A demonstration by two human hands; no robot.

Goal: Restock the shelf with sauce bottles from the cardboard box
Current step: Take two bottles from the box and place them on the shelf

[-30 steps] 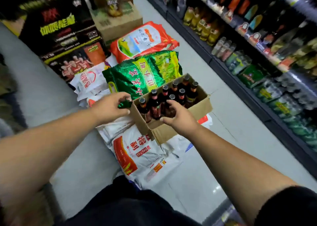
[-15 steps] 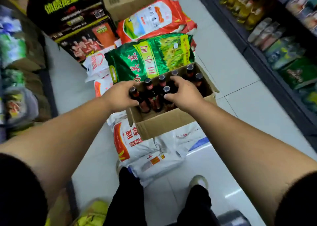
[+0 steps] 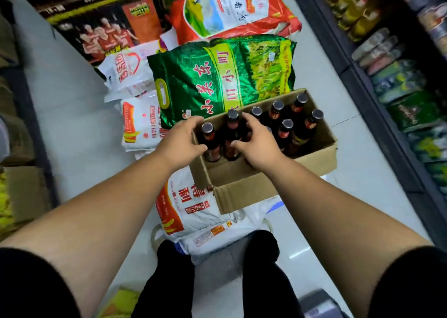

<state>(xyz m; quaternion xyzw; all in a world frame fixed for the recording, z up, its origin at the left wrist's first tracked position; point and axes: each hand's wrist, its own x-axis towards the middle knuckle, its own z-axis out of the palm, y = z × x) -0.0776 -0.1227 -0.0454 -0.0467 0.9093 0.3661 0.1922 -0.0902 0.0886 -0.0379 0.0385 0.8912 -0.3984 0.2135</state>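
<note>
Where cardboard box (image 3: 244,192) is set on sacks (image 3: 193,211), L grip (image 3: 180,143) is curled round end bottle (image 3: 208,136) at L wall, R grip (image 3: 260,145) round 2nd bottle (image 3: 232,129); box's near end bare.

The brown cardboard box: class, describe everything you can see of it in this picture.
The brown cardboard box is plain card, rectangular and open at the top. It rests on a white printed sack, with its far side against a shiny green bag. Dark glass sauce bottles with black caps stand upright in its far part; its near part holds none. The left hand and right hand reach in at the nearest bottles.
</note>
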